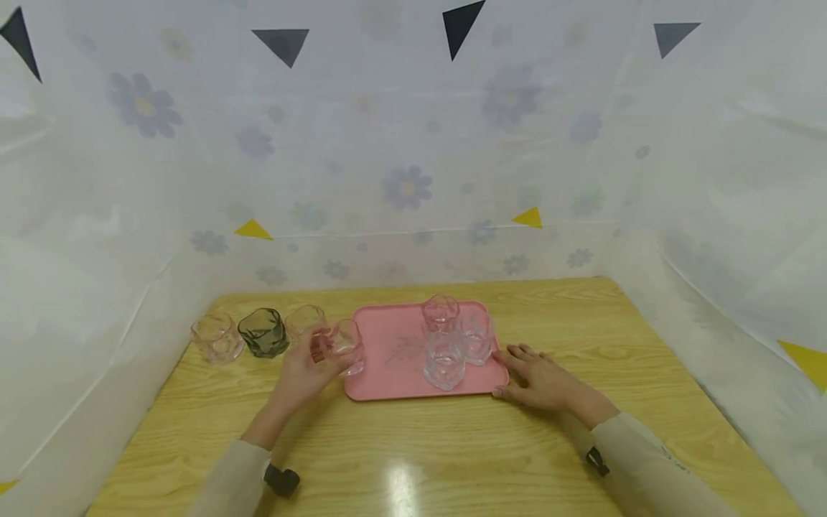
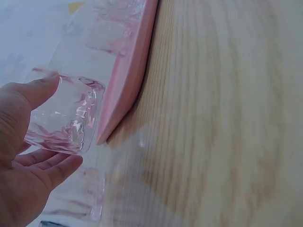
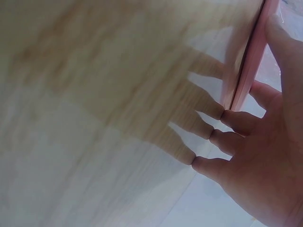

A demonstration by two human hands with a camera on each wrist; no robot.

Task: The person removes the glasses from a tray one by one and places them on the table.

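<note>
My left hand grips a clear, pink-tinted glass between thumb and fingers at the left end of a pink tray. In the left wrist view this glass is beside the tray's rim; whether it touches the tray I cannot tell. At the tray's right end, my right hand rests with its fingers spread against the rim and on the table. The right wrist view shows several fingertips on the wood. Three clear glasses stand grouped on the tray's right half.
Left of the tray, a clear glass stands partly behind my left hand. Farther left are a smoky grey glass and another clear glass. White flowered sheeting encloses the wooden table at the back and sides.
</note>
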